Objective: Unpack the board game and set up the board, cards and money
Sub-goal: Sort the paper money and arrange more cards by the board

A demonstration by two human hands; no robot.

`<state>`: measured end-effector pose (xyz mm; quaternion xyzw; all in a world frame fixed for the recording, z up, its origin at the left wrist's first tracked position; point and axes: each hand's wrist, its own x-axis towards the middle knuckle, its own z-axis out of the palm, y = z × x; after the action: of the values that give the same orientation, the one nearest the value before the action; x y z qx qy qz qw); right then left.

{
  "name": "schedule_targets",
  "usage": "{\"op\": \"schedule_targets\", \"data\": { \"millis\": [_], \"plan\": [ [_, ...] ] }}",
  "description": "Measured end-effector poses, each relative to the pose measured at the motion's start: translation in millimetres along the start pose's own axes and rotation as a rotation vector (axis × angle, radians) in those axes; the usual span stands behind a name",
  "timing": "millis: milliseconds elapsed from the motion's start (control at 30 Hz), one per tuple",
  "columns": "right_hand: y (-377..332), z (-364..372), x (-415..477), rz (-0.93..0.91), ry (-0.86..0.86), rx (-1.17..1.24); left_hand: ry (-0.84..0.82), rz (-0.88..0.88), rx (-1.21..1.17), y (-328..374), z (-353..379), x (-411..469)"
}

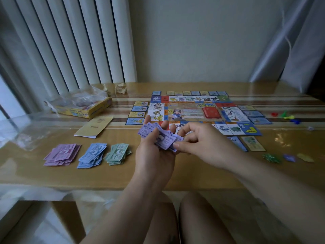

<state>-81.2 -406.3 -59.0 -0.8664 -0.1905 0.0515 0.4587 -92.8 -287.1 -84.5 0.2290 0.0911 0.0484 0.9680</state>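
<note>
**Money sorting in hand**

The left hand [154, 155] cups a fanned stack of lavender paper banknotes [162, 138] above the wooden table [105, 176], just in front of the colourful square game board [193, 112]. The right hand [200, 143] has its grip pinching what seems to be one note's edge. A pink note pile [61, 154], a blue note pile [93, 154] and a green note pile [117, 154] lie to the left. The next move likely calls for squaring this stack and laying it beside them.

A glossy wooden counter [105, 175] with darker inlaid stripes stands against a plain pale wall [193, 32]. White vertical blinds [70, 41] hang at left beside a bright strip of window [7, 95], translucent plastic sheeting [290, 41] drapes at right, and soft daylight glares on the counter's surface above a pale floor [44, 226].
</note>
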Motion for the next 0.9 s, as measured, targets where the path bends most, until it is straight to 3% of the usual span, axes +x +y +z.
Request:
{"op": "schedule_targets", "data": {
  "millis": [133, 233, 333, 567, 800, 900],
  "plan": [
    [7, 9, 8, 0.125, 0.006, 0.313, -0.018, -0.014, -0.036, 4, 1, -1],
    [10, 12, 14, 0.171, -0.007, 0.368, 0.001, 0.008, -0.044, 4, 0, 2],
    [12, -2, 16, 0.187, -0.057, 0.208, 0.017, 0.041, -0.102, 9, -6, 8],
    [31, -23, 3, 0.241, -0.366, -0.502, 0.043, -0.031, -0.156, 26, -21, 11],
    [32, -20, 7, 0.134, -0.279, -0.675, 0.046, -0.248, -0.044, 14, -21, 6],
    [22, -25, 8, -0.008, -0.082, -0.606, 0.046, -0.328, 0.018, 12, -19, 3]
  ]
}}
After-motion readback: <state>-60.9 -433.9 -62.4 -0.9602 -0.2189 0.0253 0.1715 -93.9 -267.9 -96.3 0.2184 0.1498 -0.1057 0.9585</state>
